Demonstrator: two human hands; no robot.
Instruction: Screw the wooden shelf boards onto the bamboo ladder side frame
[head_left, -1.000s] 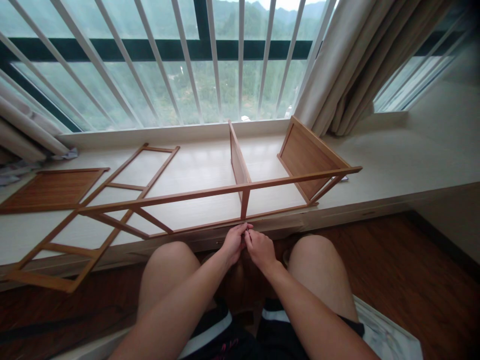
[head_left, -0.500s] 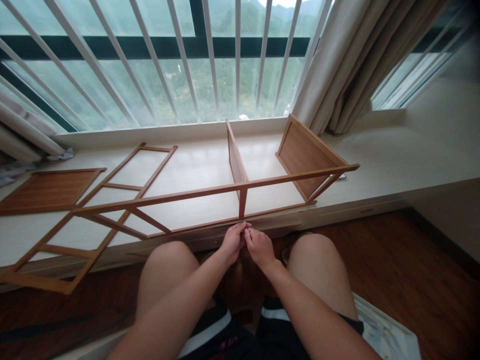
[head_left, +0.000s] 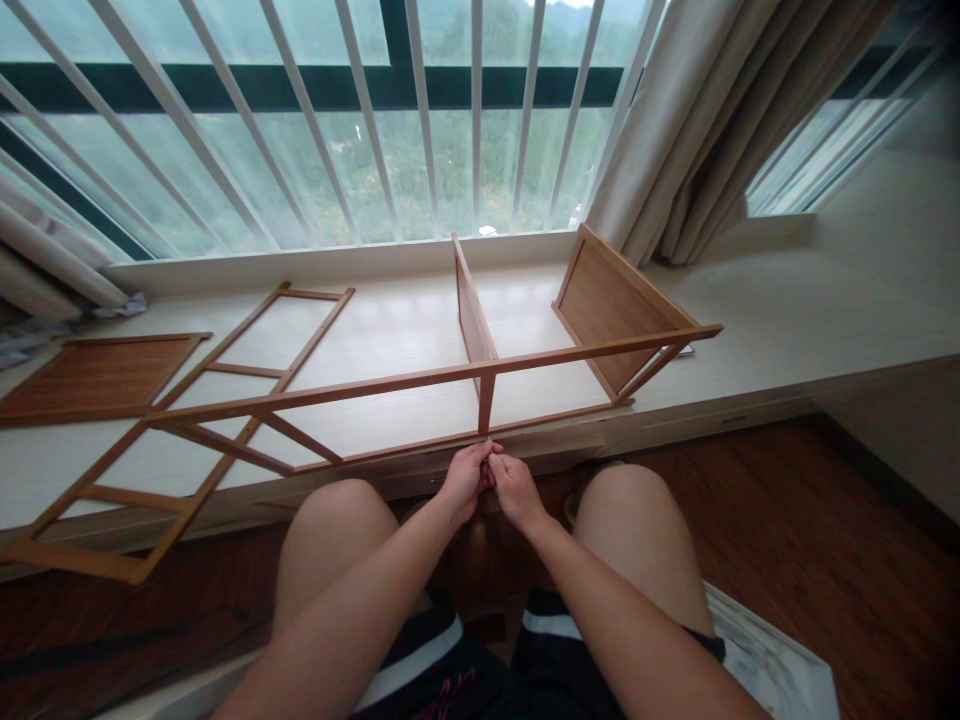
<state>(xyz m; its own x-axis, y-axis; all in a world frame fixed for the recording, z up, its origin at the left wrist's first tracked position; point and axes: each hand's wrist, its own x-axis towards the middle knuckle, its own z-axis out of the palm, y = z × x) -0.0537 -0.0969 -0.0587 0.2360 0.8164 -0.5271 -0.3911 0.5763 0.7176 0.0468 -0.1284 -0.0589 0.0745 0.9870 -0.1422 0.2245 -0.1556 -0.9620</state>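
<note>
My left hand [head_left: 466,478] and my right hand [head_left: 516,488] meet fingertip to fingertip between my knees. Both are closed in a pinch, and whatever they hold is too small and hidden to name. Just beyond them lies the lower rail of a wooden shelf frame [head_left: 375,385], tipped on its side on the white ledge. Two shelf boards stand up in it: a middle one [head_left: 472,310] and a wider end panel [head_left: 619,310]. Against its left end rests a ladder-like wooden side frame [head_left: 281,375], partly overhanging the ledge. My fingers look close to the frame; contact cannot be made out.
A loose slatted wooden board [head_left: 97,375] lies at the left of the window ledge [head_left: 397,310]. White bars [head_left: 476,150] cross the window behind. Beige curtains [head_left: 697,130] hang at the right. Below is a dark wooden floor [head_left: 765,500]; drawers line the ledge's front.
The view has shifted very slightly. My hands stay pinched together at the same spot, and the wooden pieces have not moved.
</note>
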